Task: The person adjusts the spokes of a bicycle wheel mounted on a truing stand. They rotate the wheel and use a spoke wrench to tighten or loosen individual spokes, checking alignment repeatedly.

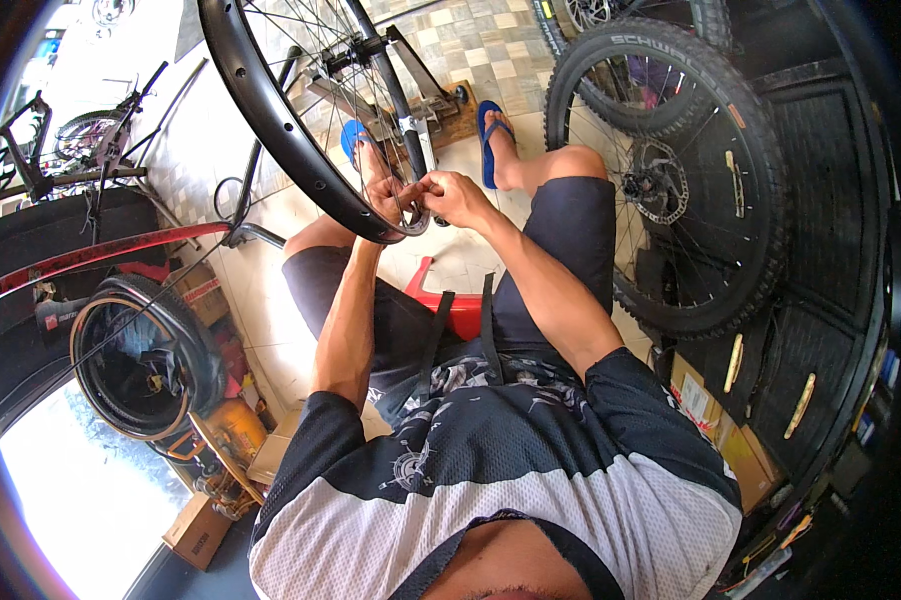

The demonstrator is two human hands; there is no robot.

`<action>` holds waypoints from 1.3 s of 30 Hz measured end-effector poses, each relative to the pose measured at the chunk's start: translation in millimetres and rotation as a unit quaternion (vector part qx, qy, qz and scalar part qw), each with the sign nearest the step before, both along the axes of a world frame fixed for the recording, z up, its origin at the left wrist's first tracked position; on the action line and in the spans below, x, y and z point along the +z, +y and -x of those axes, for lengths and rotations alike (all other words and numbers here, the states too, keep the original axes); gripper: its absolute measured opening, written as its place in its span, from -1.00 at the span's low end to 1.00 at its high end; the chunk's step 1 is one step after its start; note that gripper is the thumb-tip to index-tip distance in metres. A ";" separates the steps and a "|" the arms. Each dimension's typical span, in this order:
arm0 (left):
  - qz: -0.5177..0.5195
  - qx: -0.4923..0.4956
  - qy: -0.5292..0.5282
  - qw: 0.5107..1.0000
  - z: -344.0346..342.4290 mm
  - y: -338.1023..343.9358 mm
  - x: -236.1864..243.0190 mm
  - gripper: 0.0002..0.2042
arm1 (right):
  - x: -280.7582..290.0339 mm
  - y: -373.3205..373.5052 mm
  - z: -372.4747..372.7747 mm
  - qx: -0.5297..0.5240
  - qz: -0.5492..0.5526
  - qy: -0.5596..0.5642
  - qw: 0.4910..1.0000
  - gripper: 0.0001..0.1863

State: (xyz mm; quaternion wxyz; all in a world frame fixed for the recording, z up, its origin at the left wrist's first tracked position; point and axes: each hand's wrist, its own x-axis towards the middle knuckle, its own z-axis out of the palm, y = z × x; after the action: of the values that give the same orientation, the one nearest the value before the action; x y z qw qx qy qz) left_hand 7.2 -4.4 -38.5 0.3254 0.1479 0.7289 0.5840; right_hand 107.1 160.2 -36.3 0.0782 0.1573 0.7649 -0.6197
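Note:
In front of me a bicycle wheel stands without a tire, its wide black rim [268, 138] curving down toward my lap. Its hub [356, 52] rests between the arms of a metal wheel stand [416, 65]. My left hand [389, 198] is at the near end of the rim, partly behind it, with its fingers closed among the spokes. Close against it, my right hand [455, 200] pinches at the same spot from the right. The fingertips of both hands meet there. Whatever small part lies between them is hidden.
A wheel with a knobby tire [761, 200] and a disc rotor [659, 180] leans on my right. To my left are a red frame tube [101, 262], tires [196, 350] and a cardboard box [197, 530]. Beneath me is a red seat [463, 320]. A wooden base [455, 128] supports the stand.

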 end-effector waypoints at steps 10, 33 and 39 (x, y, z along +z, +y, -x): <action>0.043 0.005 -0.050 0.998 3.9 0.6 18.6 -0.64 | 3.9 0.8 0.1 -0.014 0.021 -0.011 1.000 -0.69; 0.069 0.034 -0.058 0.995 -2.0 -0.6 21.4 -0.68 | -8.9 -3.4 0.7 -0.021 0.193 0.061 0.979 -0.67; -0.019 0.150 -0.130 0.980 4.4 -5.0 22.2 -0.64 | 6.8 10.7 1.7 -0.046 0.077 -0.004 0.996 -0.73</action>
State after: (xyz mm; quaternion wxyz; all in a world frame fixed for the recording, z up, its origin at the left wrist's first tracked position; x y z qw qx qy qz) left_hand 2.8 -9.4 -16.4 0.3229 -0.0342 0.6832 0.6541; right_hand 105.4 171.0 -29.5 0.0644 0.1880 0.7064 -0.6793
